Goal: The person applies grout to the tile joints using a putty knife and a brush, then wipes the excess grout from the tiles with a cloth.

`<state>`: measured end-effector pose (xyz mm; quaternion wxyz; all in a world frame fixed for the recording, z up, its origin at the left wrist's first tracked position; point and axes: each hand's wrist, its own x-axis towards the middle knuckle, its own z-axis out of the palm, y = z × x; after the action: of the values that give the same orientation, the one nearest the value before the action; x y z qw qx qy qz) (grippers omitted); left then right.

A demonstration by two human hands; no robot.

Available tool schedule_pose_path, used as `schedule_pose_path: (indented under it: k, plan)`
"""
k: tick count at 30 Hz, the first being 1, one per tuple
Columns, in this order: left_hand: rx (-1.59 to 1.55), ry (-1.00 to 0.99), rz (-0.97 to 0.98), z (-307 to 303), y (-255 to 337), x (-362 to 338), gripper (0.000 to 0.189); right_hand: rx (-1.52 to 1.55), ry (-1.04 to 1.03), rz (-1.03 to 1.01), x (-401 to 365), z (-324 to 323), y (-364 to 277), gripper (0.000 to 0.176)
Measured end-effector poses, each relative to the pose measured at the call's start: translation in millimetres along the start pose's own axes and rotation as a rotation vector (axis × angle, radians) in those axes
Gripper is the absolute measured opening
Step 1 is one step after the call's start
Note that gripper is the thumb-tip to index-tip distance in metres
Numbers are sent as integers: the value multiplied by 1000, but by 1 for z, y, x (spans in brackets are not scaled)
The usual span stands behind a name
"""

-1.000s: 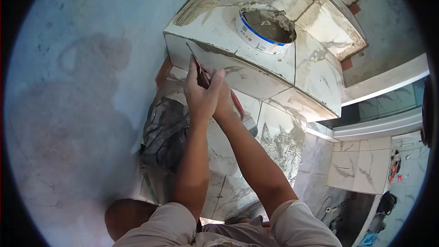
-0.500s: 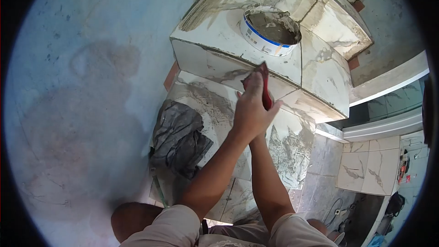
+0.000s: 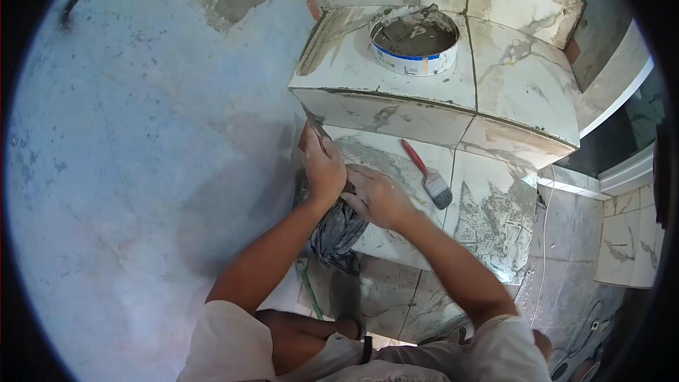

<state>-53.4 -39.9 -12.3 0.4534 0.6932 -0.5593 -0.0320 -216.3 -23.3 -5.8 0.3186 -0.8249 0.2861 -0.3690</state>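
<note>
Close to the wall, my left hand is closed around a narrow dark, flat-edged object that pokes out past its fingertips. Right beside its wrist is my right hand, fingers bent and thumb below, closed over a brownish bit; I cannot tell what that is. Crumpled black plastic lies under both hands on the lower tiled step. To the right of my right hand, a paintbrush with a red handle and grey bristles rests on the same step.
On the upper step stands a white tub of grey mortar. A blue plastered wall borders the left. A green strip leans below the plastic. Cables lie on the floor at lower right.
Both hands have moved left and down, from in front of the upper step to over the black plastic. The red object between them no longer shows there; the paintbrush is now visible on the step.
</note>
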Motion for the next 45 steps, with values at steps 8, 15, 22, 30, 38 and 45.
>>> schedule_pose_path:
  k: [8,15,22,30,38,45]
  plan:
    - [-360,220,-136,20,-18,32,62,-426,-444,-35,-106,-155,22,36]
    - [-106,375,66,46,-7,52,62,-574,-126,417,-276,-228,23,38]
    - [-144,150,13,77,42,14,57,-365,142,836,-334,-226,43,37]
    - [34,283,88,44,11,11,53,-369,179,829,-328,-223,45,38]
    - [-80,311,-94,30,-5,75,60,-328,235,921,-349,-226,49,38]
    - [42,81,14,43,12,20,58,-306,252,949,-342,-223,66,39]
